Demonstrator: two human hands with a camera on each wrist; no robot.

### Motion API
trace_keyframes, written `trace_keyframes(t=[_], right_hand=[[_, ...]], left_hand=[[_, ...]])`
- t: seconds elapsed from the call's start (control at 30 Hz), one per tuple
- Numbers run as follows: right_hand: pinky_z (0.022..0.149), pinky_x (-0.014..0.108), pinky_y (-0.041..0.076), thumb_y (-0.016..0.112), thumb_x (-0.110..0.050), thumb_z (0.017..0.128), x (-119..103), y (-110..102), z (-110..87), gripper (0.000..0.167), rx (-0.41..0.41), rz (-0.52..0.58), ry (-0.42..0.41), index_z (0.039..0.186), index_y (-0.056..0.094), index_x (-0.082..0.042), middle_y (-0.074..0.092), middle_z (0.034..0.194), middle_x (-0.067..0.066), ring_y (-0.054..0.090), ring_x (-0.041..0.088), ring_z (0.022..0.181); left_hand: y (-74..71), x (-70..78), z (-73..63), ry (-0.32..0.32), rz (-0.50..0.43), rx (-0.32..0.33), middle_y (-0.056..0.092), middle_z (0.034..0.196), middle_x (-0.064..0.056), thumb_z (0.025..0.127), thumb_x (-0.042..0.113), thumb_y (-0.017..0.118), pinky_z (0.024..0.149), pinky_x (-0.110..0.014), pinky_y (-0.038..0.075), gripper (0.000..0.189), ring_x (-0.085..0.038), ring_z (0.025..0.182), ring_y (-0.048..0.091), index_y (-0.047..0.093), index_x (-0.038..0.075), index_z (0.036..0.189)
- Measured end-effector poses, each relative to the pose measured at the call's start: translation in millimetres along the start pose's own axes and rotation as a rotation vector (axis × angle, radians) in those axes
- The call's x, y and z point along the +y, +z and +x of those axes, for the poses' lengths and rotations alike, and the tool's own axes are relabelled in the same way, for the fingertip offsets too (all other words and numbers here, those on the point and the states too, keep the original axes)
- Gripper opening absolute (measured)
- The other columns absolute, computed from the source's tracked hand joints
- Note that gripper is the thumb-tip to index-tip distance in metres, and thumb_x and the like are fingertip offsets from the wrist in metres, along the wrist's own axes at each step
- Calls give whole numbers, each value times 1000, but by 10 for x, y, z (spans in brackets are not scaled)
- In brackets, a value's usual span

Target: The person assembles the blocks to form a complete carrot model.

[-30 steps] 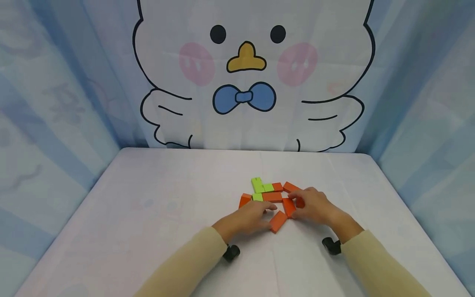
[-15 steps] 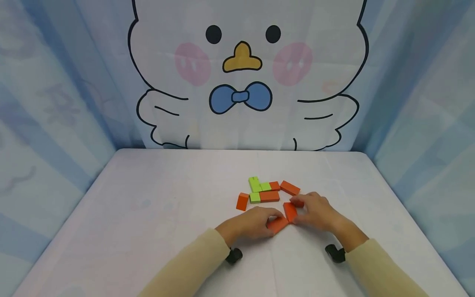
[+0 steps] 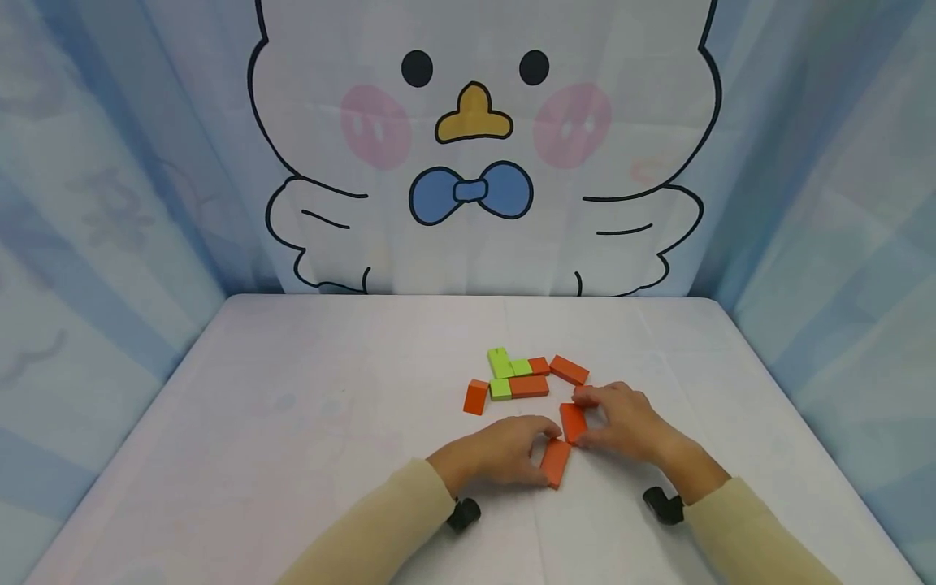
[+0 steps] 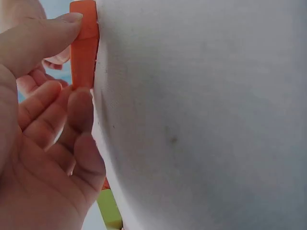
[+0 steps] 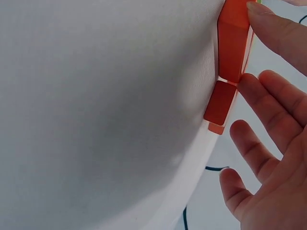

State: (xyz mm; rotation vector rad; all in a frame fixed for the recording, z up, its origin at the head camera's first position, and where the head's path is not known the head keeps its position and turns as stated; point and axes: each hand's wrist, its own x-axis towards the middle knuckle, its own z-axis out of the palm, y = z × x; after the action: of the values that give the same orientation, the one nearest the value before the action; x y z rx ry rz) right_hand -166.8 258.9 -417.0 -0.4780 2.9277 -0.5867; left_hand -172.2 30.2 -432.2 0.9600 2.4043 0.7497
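My left hand (image 3: 504,451) pinches an orange rectangular block (image 3: 556,464) end to end between thumb and fingers; the left wrist view shows the thumb on the orange block (image 4: 85,45). Another orange block (image 3: 574,423) lies just beyond it, their ends close together. My right hand (image 3: 625,418) holds that second one, with the thumb at its near end and the forefinger at its far end. In the right wrist view, the fingertip meets the lower end of the orange block (image 5: 232,45), next to a further orange block (image 5: 220,102).
Farther back are a tilted orange block (image 3: 569,370), a joined group of green blocks (image 3: 500,363) and orange blocks (image 3: 530,387), and a separate orange block (image 3: 475,397) at left. All lie on the white table (image 3: 292,455). A cartoon-printed curtain (image 3: 475,244) stands behind.
My left hand has taken hold of the near orange block, drawn it closer and turned it more lengthwise. My right hand has brought its orange block slightly nearer, away from the green-and-orange group.
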Motion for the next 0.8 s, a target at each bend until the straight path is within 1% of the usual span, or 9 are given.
trace_keyframes(t=[0.03, 0.1, 0.2, 0.3, 0.43, 0.53, 0.8], right_hand=[[94, 59, 40, 85, -26, 80, 1, 0, -13, 55, -3, -5, 3, 127, 66, -6, 66, 118, 5, 49, 35, 115], [93, 58, 42, 85, -28, 79, 0, 5, -53, 55, -8, -10, 23, 126, 67, -7, 66, 117, 5, 50, 34, 114], [92, 58, 43, 86, -31, 78, -20, 7, -132, 54, -18, -2, 47, 124, 68, -10, 64, 116, 5, 51, 34, 113], [93, 56, 44, 87, -32, 77, -52, 22, -193, 53, -24, 28, 42, 122, 69, -12, 63, 115, 3, 51, 32, 113], [94, 55, 42, 87, -32, 77, -92, 57, -216, 52, -20, 46, -6, 121, 69, -12, 64, 114, -1, 52, 30, 113], [95, 55, 41, 87, -30, 77, -122, 78, -217, 52, -15, 49, -32, 122, 68, -10, 64, 114, 0, 52, 30, 113], [96, 54, 42, 86, -28, 79, -169, 94, -212, 53, -12, 55, -31, 124, 67, -10, 64, 115, -1, 52, 28, 112]], left_hand=[[4, 6, -4, -5, 24, 13, 59, 124, 11, 85, 29, 82, 100, -24, 42, 58, -5, 112, 53, 57, 15, 136], [8, 18, -17, -19, 62, 45, 60, 126, 9, 84, 32, 83, 103, -25, 41, 61, -7, 117, 52, 57, 13, 136], [11, 32, -30, -60, 87, 91, 60, 124, 8, 82, 34, 84, 102, -26, 42, 63, -8, 116, 53, 57, 13, 136], [18, 33, -20, -87, 89, 120, 61, 123, 7, 82, 34, 85, 101, -26, 43, 64, -9, 115, 54, 58, 13, 136], [23, 31, -6, -100, 92, 140, 61, 125, 5, 81, 35, 85, 102, -28, 43, 65, -12, 117, 54, 58, 12, 136], [23, 29, -3, -107, 92, 147, 61, 127, 4, 81, 34, 86, 102, -28, 43, 65, -13, 119, 54, 58, 12, 136], [22, 37, -1, -106, 110, 160, 61, 129, 2, 80, 36, 86, 103, -29, 42, 66, -15, 121, 53, 58, 11, 135]])
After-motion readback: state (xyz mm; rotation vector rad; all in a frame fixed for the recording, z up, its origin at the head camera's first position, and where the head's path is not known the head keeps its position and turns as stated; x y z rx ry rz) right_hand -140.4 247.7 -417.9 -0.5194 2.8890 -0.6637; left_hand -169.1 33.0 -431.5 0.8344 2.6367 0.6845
